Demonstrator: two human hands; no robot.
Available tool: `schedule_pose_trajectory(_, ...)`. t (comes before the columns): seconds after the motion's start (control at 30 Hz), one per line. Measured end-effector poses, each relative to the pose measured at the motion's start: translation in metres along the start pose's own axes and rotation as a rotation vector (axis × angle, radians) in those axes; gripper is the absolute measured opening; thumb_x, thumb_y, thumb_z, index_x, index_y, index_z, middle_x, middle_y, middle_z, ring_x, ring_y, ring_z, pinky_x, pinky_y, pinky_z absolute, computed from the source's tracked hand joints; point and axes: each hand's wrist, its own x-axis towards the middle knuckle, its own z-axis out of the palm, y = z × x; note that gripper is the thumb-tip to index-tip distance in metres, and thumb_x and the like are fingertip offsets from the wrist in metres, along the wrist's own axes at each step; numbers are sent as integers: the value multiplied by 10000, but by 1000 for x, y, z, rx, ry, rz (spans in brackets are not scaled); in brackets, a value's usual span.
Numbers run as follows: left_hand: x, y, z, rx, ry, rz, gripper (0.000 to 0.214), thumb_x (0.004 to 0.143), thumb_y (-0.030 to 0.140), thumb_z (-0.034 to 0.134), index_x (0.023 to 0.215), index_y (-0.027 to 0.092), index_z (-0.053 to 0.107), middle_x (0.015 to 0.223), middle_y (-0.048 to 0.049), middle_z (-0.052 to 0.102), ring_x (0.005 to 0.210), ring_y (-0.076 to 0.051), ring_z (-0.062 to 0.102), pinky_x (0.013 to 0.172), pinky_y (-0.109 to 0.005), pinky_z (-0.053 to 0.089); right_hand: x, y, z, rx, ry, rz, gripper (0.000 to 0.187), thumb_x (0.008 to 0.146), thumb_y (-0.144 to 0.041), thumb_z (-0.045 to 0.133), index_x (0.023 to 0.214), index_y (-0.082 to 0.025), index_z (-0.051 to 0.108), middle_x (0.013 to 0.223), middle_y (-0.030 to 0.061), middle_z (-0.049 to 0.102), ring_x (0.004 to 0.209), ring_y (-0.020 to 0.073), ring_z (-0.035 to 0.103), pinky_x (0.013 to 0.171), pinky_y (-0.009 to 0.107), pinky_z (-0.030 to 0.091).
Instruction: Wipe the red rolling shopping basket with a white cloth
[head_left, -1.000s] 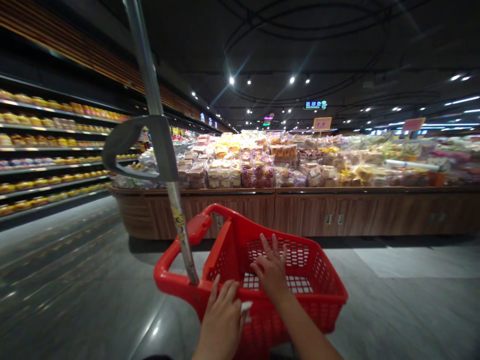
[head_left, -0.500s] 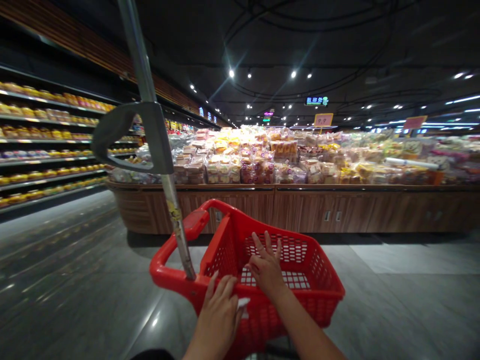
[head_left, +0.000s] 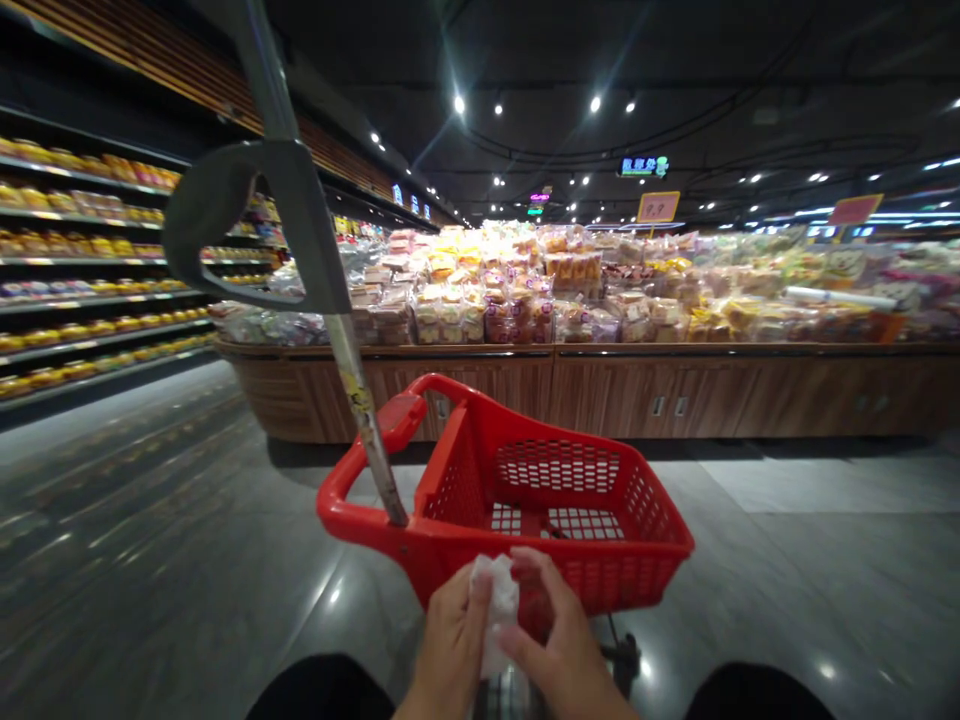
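Both hands have just come away from the red plastic shopping cart with its lattice-walled basket: half a second ago the left hand lay along its near rim and the right was spread over the basket, and now they meet in front of the near wall, around a crumpled piece of thin white tissue. The left hand grasps the tissue, thumb laid along its face. The right hand is curved and loose, its thumb at the tissue's edge and its fingers parted from that thumb; whether it bears any of the tissue's hold I cannot tell. The change shifts the handling, as I judge it, from the cart to the tissue, which is more fully exposed than before. At the cart's handle end, the slanting metal pole with its grey plastic loop handle rises, leaning left, and neither hand is near that loop.
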Motion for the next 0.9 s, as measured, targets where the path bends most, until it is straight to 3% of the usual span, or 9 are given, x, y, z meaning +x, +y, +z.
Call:
schedule_pose_trajectory(0.13, -6, -12, 16, -149, -14, -157, 487, 849, 567, 392, 582, 169, 483, 546, 11, 526, 551, -125, 491, 542, -230, 414, 2, -2, 1, 158, 20, 119, 146, 708, -285, 659, 801, -192, 598, 854, 36, 598, 785, 198, 581, 696, 284, 473)
schedule_pose_trajectory(0.33, -3, -16, 20, -363, -47, -320, 501, 786, 603, 472, 567, 153, 495, 535, 10, 514, 492, -101, 419, 479, -219, 341, 2, 8, -4, 322, 74, 236, 299, 755, -425, 617, 645, -182, 482, 601, -34, 473, 577, 123, 443, 557, 227, 377)
schedule_pose_trajectory(0.5, -6, -14, 17, -289, 38, -269, 353, 702, 507, 625, 752, 163, 560, 702, -18, 596, 643, -151, 543, 590, -232, 426, -1, 18, -9, 140, 187, 202, 325, 818, -460, 539, 668, -178, 481, 625, -30, 471, 608, 124, 428, 564, 222, 354)
schedule_pose_trajectory(0.6, -12, -13, 19, -233, 33, -242, 468, 570, 349, 761, 947, 200, 529, 845, -20, 618, 721, -170, 585, 641, -242, 463, 0, 20, -15, 83, 247, 207, 332, 859, -479, 468, 711, -183, 491, 654, -20, 509, 625, 132, 462, 574, 224, 368)
schedule_pose_trajectory(0.7, -16, -12, 21, -144, -7, -244, 295, 664, 342, 697, 885, 192, 573, 813, -23, 637, 725, -167, 589, 654, -234, 456, 0, 20, -16, 104, 232, 205, 326, 861, -481, 460, 715, -190, 481, 640, -21, 523, 601, 130, 486, 563, 223, 386)
schedule_pose_trajectory(0.8, -16, -11, 19, -111, -28, -251, 265, 773, 425, 576, 746, 167, 634, 705, -29, 650, 658, -156, 568, 607, -222, 430, -3, 17, -11, 227, 153, 220, 273, 743, -407, 635, 860, -202, 497, 674, -23, 579, 588, 141, 543, 555, 229, 424)
schedule_pose_trajectory(0.9, -15, -13, 15, -153, 5, -275, 308, 757, 450, 594, 737, 154, 675, 693, -37, 671, 654, -161, 570, 600, -223, 426, -7, 12, -7, 342, 120, 263, 496, 619, -211, 712, 1059, -210, 484, 847, 16, 661, 755, 191, 628, 674, 271, 478)
